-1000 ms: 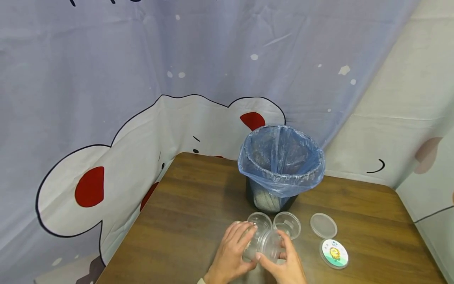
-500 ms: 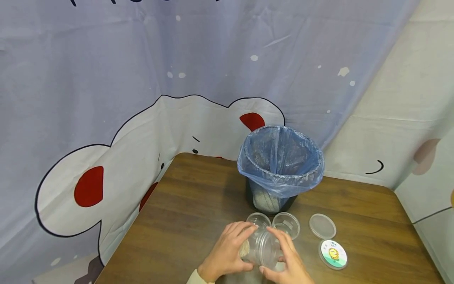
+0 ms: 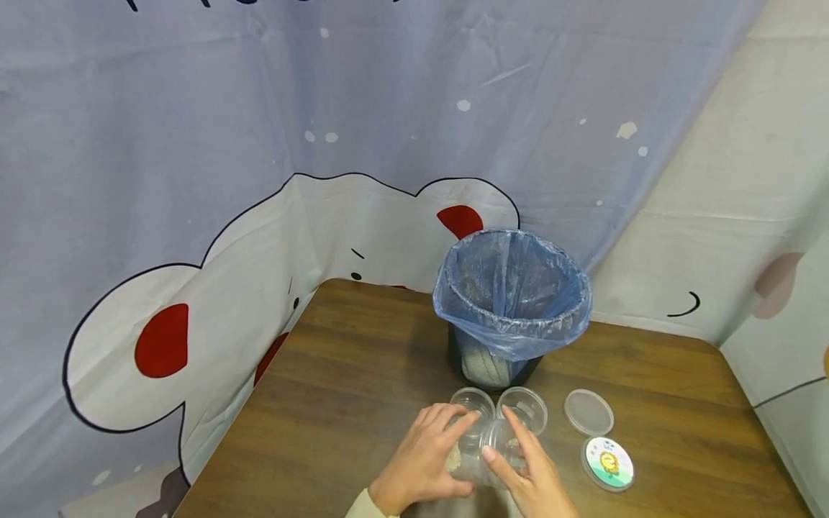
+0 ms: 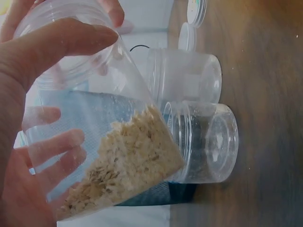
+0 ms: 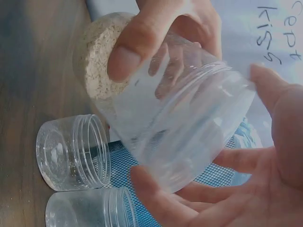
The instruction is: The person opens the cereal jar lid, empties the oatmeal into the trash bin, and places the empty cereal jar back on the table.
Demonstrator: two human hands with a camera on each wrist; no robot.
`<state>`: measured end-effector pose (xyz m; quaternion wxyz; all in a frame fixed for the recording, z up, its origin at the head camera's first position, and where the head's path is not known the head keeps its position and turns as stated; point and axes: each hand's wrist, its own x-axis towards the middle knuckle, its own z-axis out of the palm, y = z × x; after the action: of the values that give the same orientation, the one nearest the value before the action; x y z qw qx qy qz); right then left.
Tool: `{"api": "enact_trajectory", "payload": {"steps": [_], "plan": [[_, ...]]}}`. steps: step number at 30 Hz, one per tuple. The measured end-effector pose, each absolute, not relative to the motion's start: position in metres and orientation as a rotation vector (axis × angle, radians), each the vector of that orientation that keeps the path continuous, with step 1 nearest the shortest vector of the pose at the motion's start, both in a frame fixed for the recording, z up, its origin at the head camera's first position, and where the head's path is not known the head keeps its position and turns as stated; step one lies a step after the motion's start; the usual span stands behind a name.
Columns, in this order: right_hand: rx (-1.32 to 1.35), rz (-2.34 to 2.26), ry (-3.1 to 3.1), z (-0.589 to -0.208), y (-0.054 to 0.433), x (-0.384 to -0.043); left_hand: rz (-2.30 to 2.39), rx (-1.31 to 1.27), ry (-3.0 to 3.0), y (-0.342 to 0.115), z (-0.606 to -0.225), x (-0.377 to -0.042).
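Note:
My left hand (image 3: 414, 464) holds a clear plastic jar (image 4: 142, 151) tilted on its side, thumb across one side and fingers round the other. Pale, dry flakes (image 5: 102, 56) are heaped at its base end. Round the clear lid-like piece (image 5: 208, 135) at the jar's mouth, my right hand (image 3: 534, 475) curls its thumb and fingers. Glare and clear plastic make the seam between jar and lid hard to see. Just beyond my hands stand two open clear jars, a left jar (image 3: 473, 397) and a right jar (image 3: 534, 414), side by side on the table.
A bin (image 3: 492, 363) with a blue plastic liner (image 3: 512, 327) stands behind the jars. To the right lie a plain translucent lid (image 3: 589, 412) and a lid with a sunflower label (image 3: 609, 462). A printed cloth (image 3: 363, 216) hangs behind the wooden table (image 3: 376, 338).
My left hand's grip has loosened slightly on the jar. My right hand has turned a little at the lid, with its thumb now across the near side.

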<state>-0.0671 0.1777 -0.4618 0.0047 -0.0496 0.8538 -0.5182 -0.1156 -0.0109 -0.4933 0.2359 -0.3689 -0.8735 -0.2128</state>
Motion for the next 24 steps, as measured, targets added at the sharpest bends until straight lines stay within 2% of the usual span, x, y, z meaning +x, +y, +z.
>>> {"api": "enact_trajectory", "payload": {"steps": [4, 9, 19, 24], "plan": [[-0.015, -1.592, 2.661, -0.458, 0.178, -0.068, -0.586, -1.011, -2.401, -0.009, -0.492, -0.117], [-0.013, -1.617, 2.628, -0.458, 0.181, -0.068, -0.606, -1.046, -2.407, -0.009, -0.493, -0.119], [-0.336, -1.683, 2.605, -0.465, 0.190, -0.073, -0.731, -1.085, -2.510, -0.014, -0.491, -0.123], [-0.417, -1.649, 2.602, -0.466, 0.192, -0.073, -0.720, -1.084, -2.561, -0.015, -0.489, -0.123]]}}
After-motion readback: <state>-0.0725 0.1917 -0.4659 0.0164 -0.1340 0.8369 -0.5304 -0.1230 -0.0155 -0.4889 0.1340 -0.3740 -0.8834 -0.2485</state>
